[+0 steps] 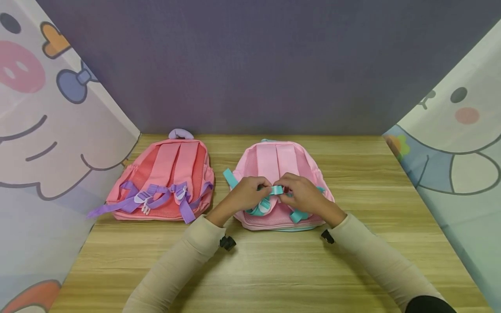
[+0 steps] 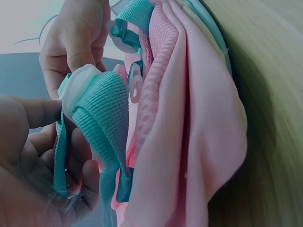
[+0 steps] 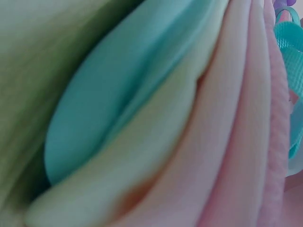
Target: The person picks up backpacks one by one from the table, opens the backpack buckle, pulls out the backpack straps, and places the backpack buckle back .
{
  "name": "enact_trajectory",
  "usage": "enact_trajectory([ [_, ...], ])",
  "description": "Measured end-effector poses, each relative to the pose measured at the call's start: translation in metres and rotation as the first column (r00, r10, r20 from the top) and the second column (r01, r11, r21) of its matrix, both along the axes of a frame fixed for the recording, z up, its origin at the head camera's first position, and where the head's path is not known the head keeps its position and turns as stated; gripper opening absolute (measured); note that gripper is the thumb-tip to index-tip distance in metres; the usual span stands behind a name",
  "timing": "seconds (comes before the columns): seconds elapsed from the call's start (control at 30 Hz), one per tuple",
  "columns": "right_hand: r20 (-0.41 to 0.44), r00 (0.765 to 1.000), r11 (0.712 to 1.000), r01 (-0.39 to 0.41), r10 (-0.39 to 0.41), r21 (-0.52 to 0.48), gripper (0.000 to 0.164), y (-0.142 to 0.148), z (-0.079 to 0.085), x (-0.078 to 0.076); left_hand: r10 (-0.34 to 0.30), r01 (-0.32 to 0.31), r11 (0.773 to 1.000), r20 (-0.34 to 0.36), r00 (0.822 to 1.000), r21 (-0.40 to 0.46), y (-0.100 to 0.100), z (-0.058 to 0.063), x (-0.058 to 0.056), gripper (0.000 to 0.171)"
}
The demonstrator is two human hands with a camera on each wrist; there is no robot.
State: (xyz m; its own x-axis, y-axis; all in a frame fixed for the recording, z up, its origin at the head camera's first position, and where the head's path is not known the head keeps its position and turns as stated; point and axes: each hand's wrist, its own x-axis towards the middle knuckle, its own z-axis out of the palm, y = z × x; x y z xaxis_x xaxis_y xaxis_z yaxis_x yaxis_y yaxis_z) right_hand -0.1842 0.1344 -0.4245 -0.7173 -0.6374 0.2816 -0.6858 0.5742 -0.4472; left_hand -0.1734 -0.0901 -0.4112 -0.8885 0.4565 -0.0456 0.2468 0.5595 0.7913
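The fingers of both hands meet over a pink backpack, bent around one turquoise strap (image 1: 276,190). The left hand (image 1: 247,194) pinches it, thumb against curled fingers, with little gap between them. The right hand (image 1: 303,195) also grips at the strap, its thumb and fingertips close together; exactly which edge each fingertip presses is partly hidden. In the left wrist view, a translucent white buckle (image 2: 79,87), threaded with the turquoise webbing, sits between the two hands' fingertips.

Directly beneath the fingers is the pink backpack (image 1: 270,219), lying with its two padded shoulder straps (image 1: 268,157) facing up and running away from the fingertips toward its top. Just below the left fingers, on the person's side, is a second white buckle (image 1: 265,205) with turquoise webbing. A loose turquoise end (image 1: 230,178) sticks out to the left beyond the left fingers; another turquoise end (image 1: 299,216) lies just below the right fingers. The right wrist view is mostly blurred pink and teal folds of the bag's side.

Farther left of the fingers, apart from the pink bag, a coral backpack (image 1: 162,152) lies straps up, with purple straps (image 1: 129,202). Beige sleeves (image 1: 172,261) reach in from below. Both bags rest on a wood-grain table (image 1: 270,274). Beyond the fingers stands a dark panel (image 1: 266,65), with cartoon-printed panels (image 1: 51,130) on either side.
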Motion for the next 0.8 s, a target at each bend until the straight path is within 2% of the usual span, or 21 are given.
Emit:
enact_trajectory([
  [0.47, 0.005, 1.000, 1.000, 0.004, -0.004, -0.007, 0.027, -0.0002, -0.0012, -0.0008, -0.030, 0.030, 1.000, -0.020, 0.999, 0.002, -0.0007, 0.0025, -0.0017, 0.017],
  [0.8, 0.002, 1.000, 1.000, 0.004, -0.004, -0.007, 0.026, -0.0010, -0.0007, -0.0004, -0.025, 0.025, 1.000, -0.054, 0.998, -0.016, 0.0005, 0.0043, -0.0005, 0.017],
])
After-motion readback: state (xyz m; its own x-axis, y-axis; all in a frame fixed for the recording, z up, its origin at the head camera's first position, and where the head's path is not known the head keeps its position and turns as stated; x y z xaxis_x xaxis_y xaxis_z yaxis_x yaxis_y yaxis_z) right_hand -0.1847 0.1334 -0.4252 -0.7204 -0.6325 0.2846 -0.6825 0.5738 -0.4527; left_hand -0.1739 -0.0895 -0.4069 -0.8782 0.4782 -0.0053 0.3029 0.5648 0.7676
